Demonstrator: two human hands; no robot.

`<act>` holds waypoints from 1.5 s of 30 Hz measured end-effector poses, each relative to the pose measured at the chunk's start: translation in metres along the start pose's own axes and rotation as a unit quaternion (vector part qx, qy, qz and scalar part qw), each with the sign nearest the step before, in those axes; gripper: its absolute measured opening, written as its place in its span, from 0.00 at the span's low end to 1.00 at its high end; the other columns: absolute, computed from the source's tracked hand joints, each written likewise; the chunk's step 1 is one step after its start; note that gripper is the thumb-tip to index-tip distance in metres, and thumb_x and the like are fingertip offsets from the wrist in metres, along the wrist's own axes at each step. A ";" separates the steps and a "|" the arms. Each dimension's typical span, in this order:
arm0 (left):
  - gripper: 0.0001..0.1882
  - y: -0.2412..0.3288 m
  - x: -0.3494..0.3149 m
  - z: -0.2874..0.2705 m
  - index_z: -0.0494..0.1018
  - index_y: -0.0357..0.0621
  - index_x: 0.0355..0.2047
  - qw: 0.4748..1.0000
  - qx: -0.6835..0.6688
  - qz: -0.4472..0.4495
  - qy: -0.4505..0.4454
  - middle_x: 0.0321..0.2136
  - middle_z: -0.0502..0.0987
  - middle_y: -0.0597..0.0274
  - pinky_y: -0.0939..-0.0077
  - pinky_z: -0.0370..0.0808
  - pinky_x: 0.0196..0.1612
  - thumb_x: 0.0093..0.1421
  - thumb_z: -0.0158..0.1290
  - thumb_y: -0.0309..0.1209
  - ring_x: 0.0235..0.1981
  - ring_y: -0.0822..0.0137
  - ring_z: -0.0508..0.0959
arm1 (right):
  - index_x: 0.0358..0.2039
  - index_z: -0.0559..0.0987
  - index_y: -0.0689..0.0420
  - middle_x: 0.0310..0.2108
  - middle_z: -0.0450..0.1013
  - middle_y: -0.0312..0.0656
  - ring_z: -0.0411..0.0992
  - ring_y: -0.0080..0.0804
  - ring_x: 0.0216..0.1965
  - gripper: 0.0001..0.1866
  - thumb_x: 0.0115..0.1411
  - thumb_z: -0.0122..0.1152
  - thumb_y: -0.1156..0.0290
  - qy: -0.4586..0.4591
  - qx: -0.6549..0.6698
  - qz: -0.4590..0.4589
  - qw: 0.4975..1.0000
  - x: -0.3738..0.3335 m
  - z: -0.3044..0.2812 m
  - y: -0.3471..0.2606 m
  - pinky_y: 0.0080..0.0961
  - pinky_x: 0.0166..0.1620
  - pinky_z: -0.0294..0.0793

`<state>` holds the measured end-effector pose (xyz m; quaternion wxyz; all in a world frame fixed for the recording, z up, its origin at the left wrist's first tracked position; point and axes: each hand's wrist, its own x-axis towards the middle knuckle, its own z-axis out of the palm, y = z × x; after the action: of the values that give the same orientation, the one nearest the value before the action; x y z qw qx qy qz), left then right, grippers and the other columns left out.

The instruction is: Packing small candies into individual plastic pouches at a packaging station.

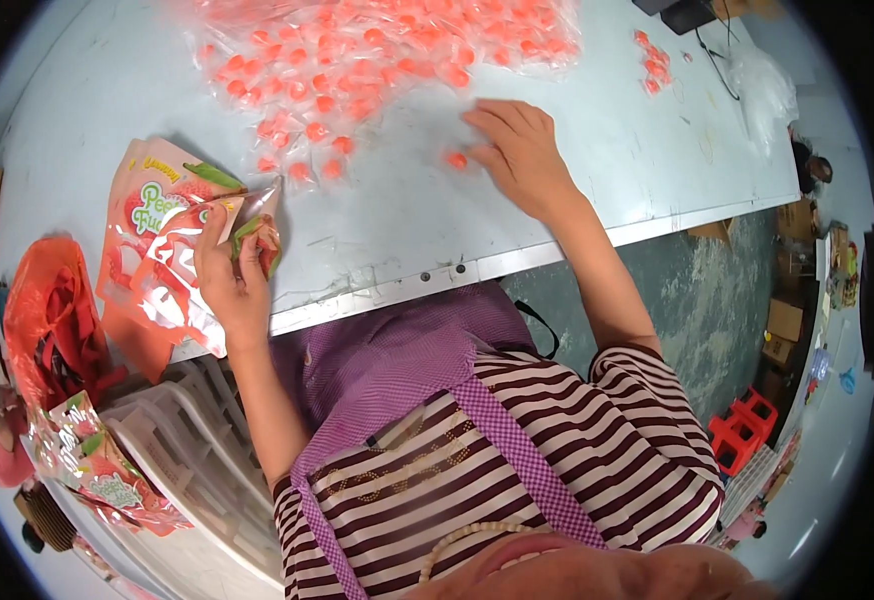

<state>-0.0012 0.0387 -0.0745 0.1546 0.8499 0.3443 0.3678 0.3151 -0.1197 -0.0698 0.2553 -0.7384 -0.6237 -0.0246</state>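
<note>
My left hand is closed on the opening of a shiny peach-coloured printed pouch near the table's front edge. More flat pouches lie beneath it. My right hand rests low over the tabletop with its fingers apart. A single wrapped red-orange candy lies just left of its thumb; I see nothing in its grasp. Beyond both hands spreads a large pile of red-orange candies in clear wrappers, with a few strays close to the pouches.
The pale table has a metal front edge. At its far right are a small candy cluster, a cable and clear plastic. Lower left, filled pouches sit on stacked white crates beside a red plastic bag.
</note>
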 end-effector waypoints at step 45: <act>0.09 0.005 -0.009 0.000 0.65 0.33 0.35 0.980 -0.154 -0.129 -0.003 0.54 0.66 0.51 0.77 0.68 0.47 0.56 0.53 0.20 0.45 0.67 0.70 | 0.42 0.75 0.57 0.45 0.71 0.40 0.66 0.32 0.49 0.11 0.59 0.54 0.69 0.150 0.045 0.167 0.973 -0.047 -0.053 0.039 0.25 0.52 0.62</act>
<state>-0.0037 0.0290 -0.0766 0.3310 0.7654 0.3894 0.3911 0.3559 -0.1875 -0.0537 0.3795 -0.8079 -0.4464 -0.0635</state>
